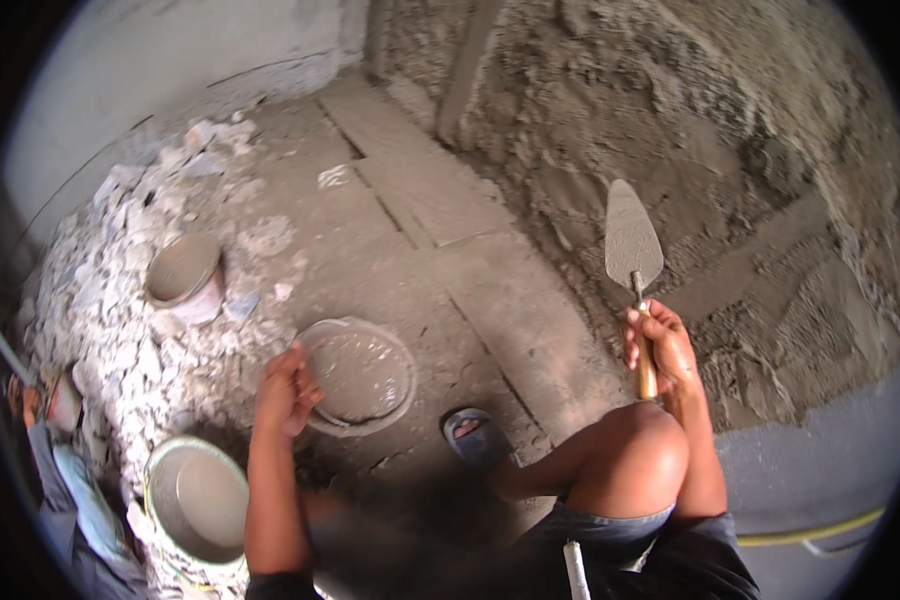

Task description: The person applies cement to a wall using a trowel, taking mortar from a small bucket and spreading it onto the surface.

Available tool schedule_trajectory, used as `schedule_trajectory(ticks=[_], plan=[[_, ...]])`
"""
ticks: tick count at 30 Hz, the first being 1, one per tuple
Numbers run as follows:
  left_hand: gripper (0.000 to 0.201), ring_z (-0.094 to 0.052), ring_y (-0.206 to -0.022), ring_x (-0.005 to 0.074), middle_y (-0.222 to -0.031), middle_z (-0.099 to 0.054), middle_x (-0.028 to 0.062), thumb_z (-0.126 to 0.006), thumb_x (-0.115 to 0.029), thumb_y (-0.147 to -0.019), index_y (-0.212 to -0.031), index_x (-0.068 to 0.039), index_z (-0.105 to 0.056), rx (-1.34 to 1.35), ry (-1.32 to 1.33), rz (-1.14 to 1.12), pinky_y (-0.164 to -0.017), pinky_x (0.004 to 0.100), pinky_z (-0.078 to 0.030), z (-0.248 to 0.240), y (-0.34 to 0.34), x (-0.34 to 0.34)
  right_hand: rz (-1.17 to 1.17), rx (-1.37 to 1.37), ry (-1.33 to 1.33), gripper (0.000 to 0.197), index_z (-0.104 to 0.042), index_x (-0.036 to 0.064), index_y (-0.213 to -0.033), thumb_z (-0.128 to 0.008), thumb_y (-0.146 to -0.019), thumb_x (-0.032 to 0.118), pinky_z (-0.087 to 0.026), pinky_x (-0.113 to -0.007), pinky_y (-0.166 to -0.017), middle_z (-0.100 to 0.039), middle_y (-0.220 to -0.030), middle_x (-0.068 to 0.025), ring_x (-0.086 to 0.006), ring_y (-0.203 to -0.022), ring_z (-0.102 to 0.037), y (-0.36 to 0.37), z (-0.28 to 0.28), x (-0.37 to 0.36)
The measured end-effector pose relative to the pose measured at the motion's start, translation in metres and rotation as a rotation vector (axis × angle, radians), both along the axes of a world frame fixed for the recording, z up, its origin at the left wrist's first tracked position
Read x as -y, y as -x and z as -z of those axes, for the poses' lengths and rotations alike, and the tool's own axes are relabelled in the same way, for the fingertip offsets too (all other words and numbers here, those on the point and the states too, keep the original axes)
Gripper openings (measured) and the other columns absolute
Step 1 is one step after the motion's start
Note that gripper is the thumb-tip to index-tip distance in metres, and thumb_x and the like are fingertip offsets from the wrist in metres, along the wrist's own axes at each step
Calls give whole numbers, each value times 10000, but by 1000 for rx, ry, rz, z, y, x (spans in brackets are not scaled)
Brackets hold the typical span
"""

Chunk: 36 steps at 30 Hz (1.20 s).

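My right hand is closed around the wooden handle of a pointed trowel. The trowel's blade points away from me, coated in wet grey mortar, in front of the rough wall. At the left edge of a round bucket my left hand has its fingers curled. Whether they grip the bucket's rim or handle is hidden. Wet grey mortar lies inside this bucket.
White rubble is heaped on the left, with a mortar bucket and a larger tub of grey liquid on it. A co-worker's sleeve shows at far left. Mortar-covered wall rises right. Dusty boards line its foot.
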<state>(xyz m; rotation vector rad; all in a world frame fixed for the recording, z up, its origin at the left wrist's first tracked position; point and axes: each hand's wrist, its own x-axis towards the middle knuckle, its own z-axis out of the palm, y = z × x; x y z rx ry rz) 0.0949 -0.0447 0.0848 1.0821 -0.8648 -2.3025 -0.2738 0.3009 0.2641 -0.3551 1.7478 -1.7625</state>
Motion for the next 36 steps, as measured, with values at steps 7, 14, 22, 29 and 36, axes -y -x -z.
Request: schedule_trajectory(ticks=[7, 14, 22, 29, 36], plan=[[276, -446, -506, 102, -603, -458, -40, -658, -357, -1033, -955, -94, -627, 37, 48, -195, -527, 280, -447, 17, -47, 19, 743, -395, 486, 173, -586, 13, -1040, -606, -962, 166, -568, -353, -594, -613, -825, -72, -174, -662, -620, -31, -17, -75], [316, -549, -690, 69, -788, -614, -16, -711, -348, -990, -1052, -38, -715, 473, 500, -202, -619, 241, -455, 41, -95, 9, 1184, -791, 372, 159, -571, 31, -911, -658, -975, 148, -543, -301, -628, -588, -746, -48, -159, -670, -610, 73, -6, -154], [383, -698, -895, 219, -935, -757, 141, -733, -357, -943, -1026, 16, -746, 790, 543, -609, -826, 374, -536, 43, -227, -2, -198, -778, 218, 175, -595, 86, -1186, -623, -1037, 172, -444, -225, -609, -552, -803, 35, -54, -678, -517, -43, -91, 169], [380, -693, -1042, 457, -1037, -725, 297, -723, -318, -876, -1010, 37, -740, 1199, 439, -681, -923, 487, -539, 75, -296, -13, -744, -1128, -398, 154, -602, 26, -1005, -599, -978, 177, -439, -311, -528, -567, -754, -2, -106, -617, -529, -107, -57, 303], [550, -550, -1372, 344, -1448, -601, 189, -556, -418, -931, -1339, -72, -684, 1490, 273, -12, -1197, 495, -352, 181, -347, -30, -758, -561, -126, 52, -572, 56, -924, -596, -881, 70, -478, -335, -468, -584, -696, -37, -157, -513, -567, -209, 133, 338]])
